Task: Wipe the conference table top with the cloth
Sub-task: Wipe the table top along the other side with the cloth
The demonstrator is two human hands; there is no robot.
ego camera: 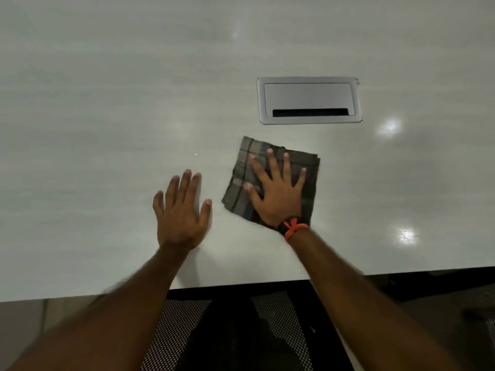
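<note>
Cloth (237,195), a dark checked square folded flat, lies on the pale surface (107,103), in from the near edge and just short of the metal hatch (308,100) set into the top. The right hand (276,199) lies flat on it, palm down. Its fingers (273,164) are straight and spread apart, so they press the cloth and do not pinch or curl round it. An orange band (293,227) sits at that wrist. The left hand (180,212) rests flat on the surface just beside the cloth, apart from it, with its fingers (187,186) straight and close together and the thumb held out. It grips nothing and looks to be a brace for the lean forward.

The step in hand looks like the wiping itself: pad down, palm weight on it. How much of the top is done cannot be told, since no streaks or dirt show on the glossy finish, only lamp glare. The next move calls for an even push of the flat hand, in overlapping strokes, so the folds do not ride up or bunch. On the far side the cloth would meet the hatch rim, so the stroke should go round it or pass lightly over it, lest an edge catch in the dark slot.
</note>
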